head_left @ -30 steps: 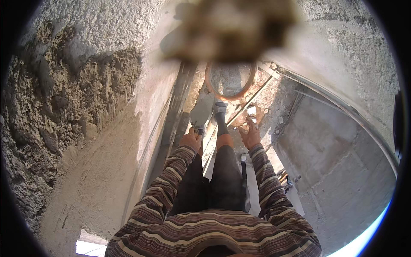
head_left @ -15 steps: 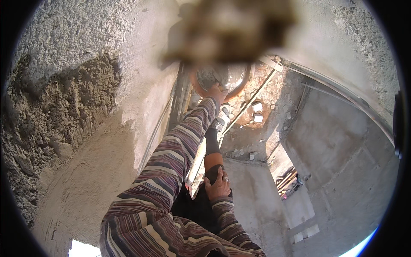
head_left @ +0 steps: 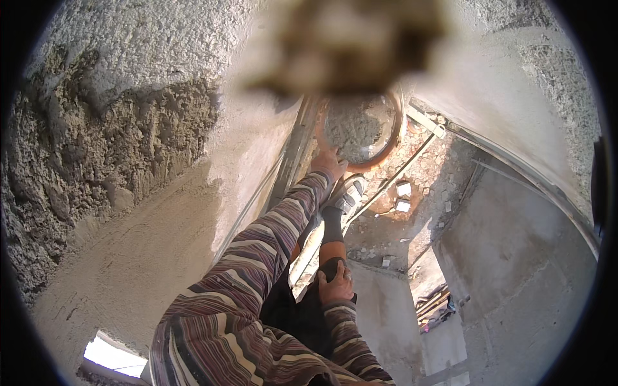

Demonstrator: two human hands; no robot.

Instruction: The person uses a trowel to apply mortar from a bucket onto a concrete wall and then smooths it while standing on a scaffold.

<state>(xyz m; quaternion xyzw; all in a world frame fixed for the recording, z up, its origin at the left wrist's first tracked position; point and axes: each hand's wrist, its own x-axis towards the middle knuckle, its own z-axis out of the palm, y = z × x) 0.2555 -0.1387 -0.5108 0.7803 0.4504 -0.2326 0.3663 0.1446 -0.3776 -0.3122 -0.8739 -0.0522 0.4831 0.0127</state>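
A round orange-brown tub (head_left: pixel 376 162) stands on the ground ahead, with grey wet mortar (head_left: pixel 351 128) in it. My left hand (head_left: pixel 329 164) is at the near left of its rim, fingers curled over the edge; part of the grip is hidden. Resting on my bent right knee (head_left: pixel 331 260) is my right hand (head_left: pixel 336 287), fingers apart and holding nothing. Both arms wear striped sleeves. One shoe (head_left: pixel 351 193) shows on the ground just below the tub.
A partly plastered rough wall (head_left: pixel 129 148) rises on the left. Boards (head_left: pixel 293 151) lie along its foot. A long thin bar (head_left: pixel 393 177) slants beside the tub, near white blocks (head_left: pixel 402 196) and rubble. A blurred brown shape (head_left: pixel 354 45) covers the top middle.
My left hand has come back from the mortar inside the tub to its near left rim. The whole view has shifted. My right hand stays on the knee.
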